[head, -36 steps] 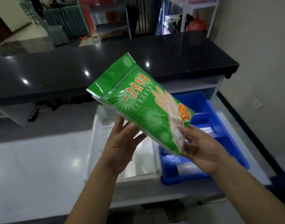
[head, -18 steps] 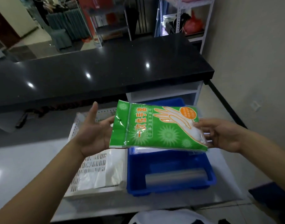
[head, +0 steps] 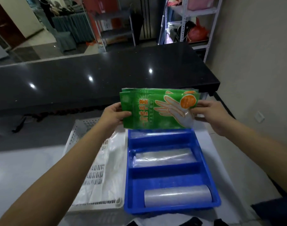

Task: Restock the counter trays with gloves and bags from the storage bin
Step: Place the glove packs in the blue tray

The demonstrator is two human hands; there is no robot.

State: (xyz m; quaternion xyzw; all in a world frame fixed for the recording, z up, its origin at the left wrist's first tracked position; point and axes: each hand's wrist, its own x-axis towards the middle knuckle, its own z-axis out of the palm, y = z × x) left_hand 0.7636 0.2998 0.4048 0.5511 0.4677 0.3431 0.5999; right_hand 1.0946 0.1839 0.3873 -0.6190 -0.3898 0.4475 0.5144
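A green pack of disposable gloves (head: pixel 157 111) stands on its long edge over the far compartment of the blue divided tray (head: pixel 127 168). More green packs sit just behind it. My left hand (head: pixel 114 115) pinches the pack's left edge with the thumb in front. My right hand (head: pixel 207 114) grips the right end by the orange circle. Two clear bag rolls (head: pixel 177 198) lie in the tray's nearer compartments. A white slotted tray (head: pixel 90 173) with white plastic bags (head: pixel 113 154) sits to the left.
A glossy black counter (head: pixel 107 79) runs across behind the trays. Both trays rest on a white lower surface (head: pixel 25 168). Metal shelving (head: pixel 196 22) stands at the back right, and a beige wall (head: pixel 253 62) closes the right side.
The green glove pack came down from chest height and moved forward over the blue tray's far compartment. My left hand, open beside it earlier, now pinches its left edge.
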